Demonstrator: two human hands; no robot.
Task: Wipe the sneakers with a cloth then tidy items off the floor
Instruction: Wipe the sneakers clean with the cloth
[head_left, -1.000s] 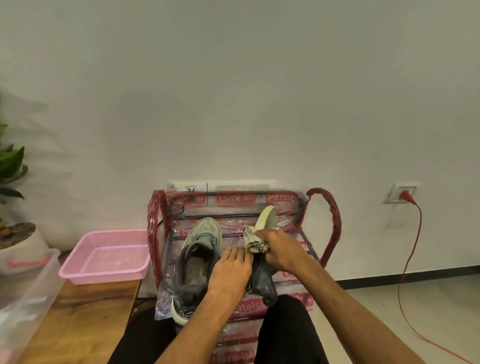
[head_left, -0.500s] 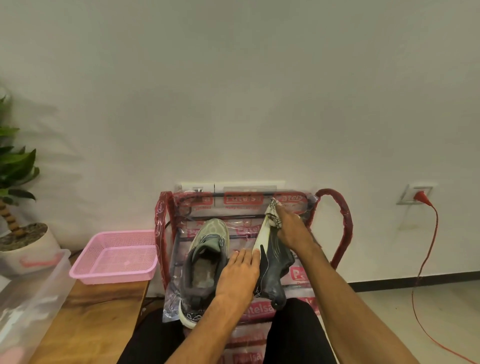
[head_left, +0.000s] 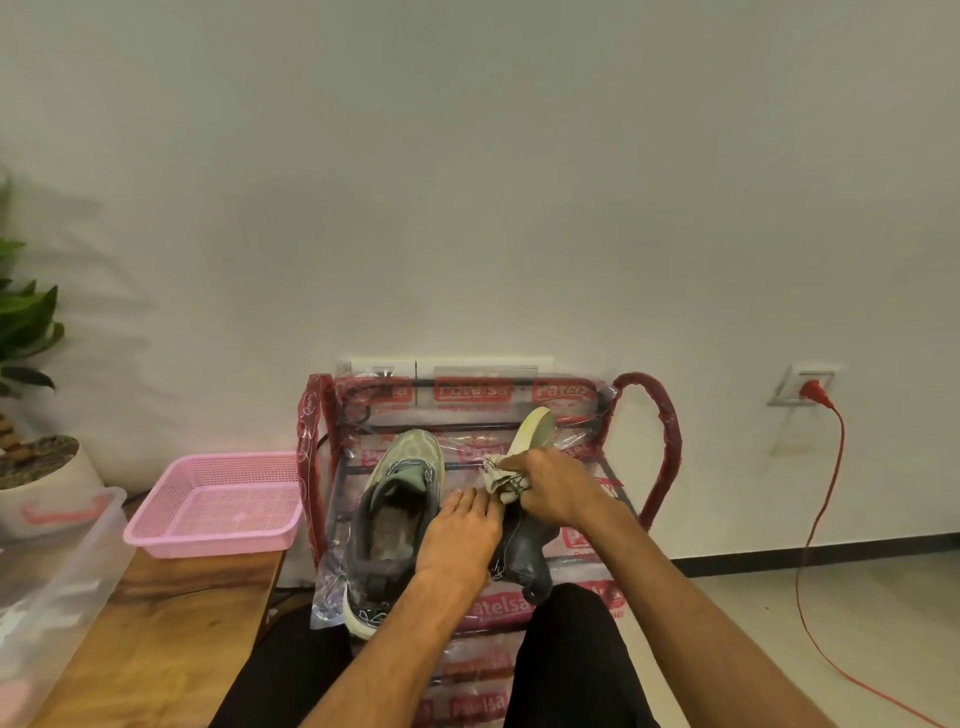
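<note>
Two hands tend a tipped sneaker (head_left: 525, 553) on a red rack (head_left: 655, 415). The left hand (head_left: 460, 535) lies flat on it; the right hand (head_left: 556, 488) grips a cloth (head_left: 500, 475) against its sole.

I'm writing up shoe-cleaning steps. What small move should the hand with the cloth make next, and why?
Probably slide the cloth along the tipped sneaker toward its toe. The right hand grips the cloth against the shoe's side about midway, the pale sole edge shows beyond it, and the left hand rests flat on the shoe, seemingly steadying it.
</note>
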